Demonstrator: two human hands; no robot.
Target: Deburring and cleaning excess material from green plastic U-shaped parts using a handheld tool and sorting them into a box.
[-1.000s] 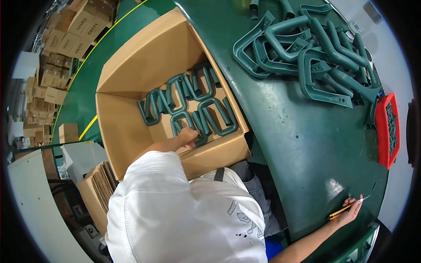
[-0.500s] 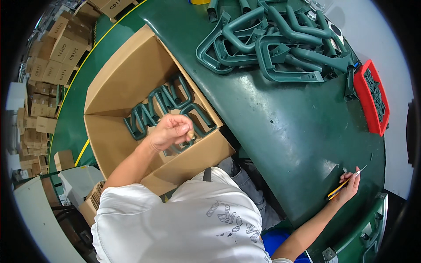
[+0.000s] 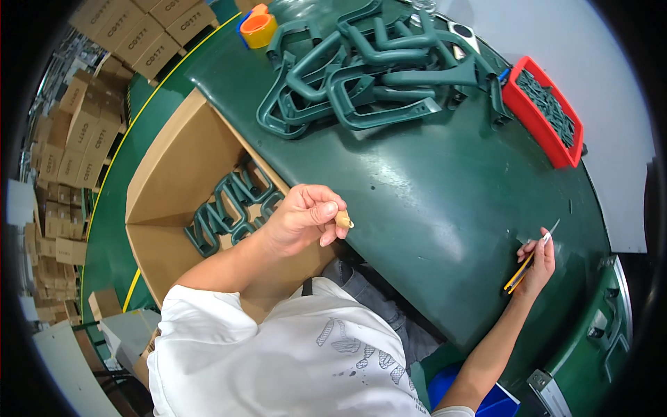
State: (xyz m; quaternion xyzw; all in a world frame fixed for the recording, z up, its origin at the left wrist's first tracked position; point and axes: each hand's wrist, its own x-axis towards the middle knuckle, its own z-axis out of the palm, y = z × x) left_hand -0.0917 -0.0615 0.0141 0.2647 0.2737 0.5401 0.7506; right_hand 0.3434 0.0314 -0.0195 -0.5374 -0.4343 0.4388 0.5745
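My left hand (image 3: 306, 217) is closed in a pinch above the near edge of the cardboard box (image 3: 149, 243). Between its fingertips is a small tan piece (image 3: 343, 219) with a little loop at its end; I cannot make out its exact kind. Several dark green curved plastic handles (image 3: 240, 194) lie inside the box. Over the right part of the green table, my right hand (image 3: 539, 267) grips a yellow-handled knife (image 3: 515, 279), its thin blade pointing up and away past the fingers.
A pile of green plastic handles (image 3: 389, 76) covers the table's far side. A red bin (image 3: 538, 115) of small green parts stands at the far right. An orange tape roll (image 3: 258, 31) sits at the far left corner. Stacked cartons (image 3: 83, 132) stand on the left.
My left hand has moved right, from over the box's contents toward the table edge, still pinching the tan piece. The view has shifted; the right hand still holds the knife.
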